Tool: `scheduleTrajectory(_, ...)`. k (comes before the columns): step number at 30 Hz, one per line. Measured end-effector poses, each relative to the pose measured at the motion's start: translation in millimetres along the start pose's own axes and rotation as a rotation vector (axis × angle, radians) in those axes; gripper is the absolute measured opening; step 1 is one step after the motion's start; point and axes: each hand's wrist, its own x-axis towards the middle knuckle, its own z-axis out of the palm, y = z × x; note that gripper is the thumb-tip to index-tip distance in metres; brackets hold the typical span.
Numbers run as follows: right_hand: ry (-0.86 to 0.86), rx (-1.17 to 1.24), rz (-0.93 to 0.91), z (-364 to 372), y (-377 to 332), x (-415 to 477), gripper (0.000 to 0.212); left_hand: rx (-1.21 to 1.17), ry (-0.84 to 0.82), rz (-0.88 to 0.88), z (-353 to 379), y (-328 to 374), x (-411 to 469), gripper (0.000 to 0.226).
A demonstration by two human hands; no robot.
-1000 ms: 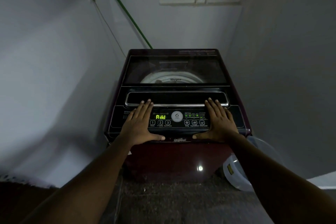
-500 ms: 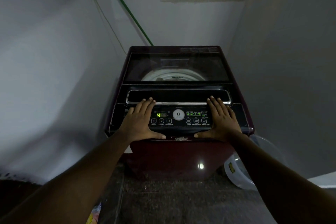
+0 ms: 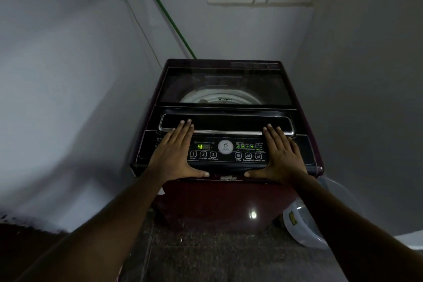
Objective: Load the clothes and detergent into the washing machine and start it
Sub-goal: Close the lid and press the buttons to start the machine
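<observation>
Noted a green pole (image 3: 169,18) slanting down the far-left wall toward the back corner of the washing machine (image 3: 226,201). Found the left hand (image 3: 175,155) laid flat on the left end of the control panel (image 3: 225,163), fingers (image 3: 184,130) straight and close together, tips reaching the chrome lid handle (image 3: 226,131), thumb stretched right along the panel's near edge. Gripped nothing. Saw the machine itself standing in the corner, maroon, with the glass lid (image 3: 224,84) closed and a pale drum rim showing through it. Read a green "4" on the display (image 3: 202,146) between the two hands, with numbered buttons just on its near side. Found the right hand (image 3: 282,155) mirrored on the panel's right end, fingers (image 3: 273,135) straight and slightly spread, tips touching the handle, thumb pointing left along the near edge. Held nothing there either. Made out a pale plastic tub (image 3: 304,229) on the floor just right of the machine's base.
</observation>
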Motion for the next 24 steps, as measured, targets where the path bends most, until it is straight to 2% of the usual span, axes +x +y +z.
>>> scheduleTrajectory(9,0.048,0.026,0.016,5.9,-2.4,-1.1,0.135,0.012,0.009,0.003,4.3,-0.7,-1.6,0.149)
scheduleTrajectory(24,0.059,-0.001,0.032,5.4,-3.5,0.0,0.135,0.017,0.011,-0.003,2.8,-0.9,-0.6,0.149)
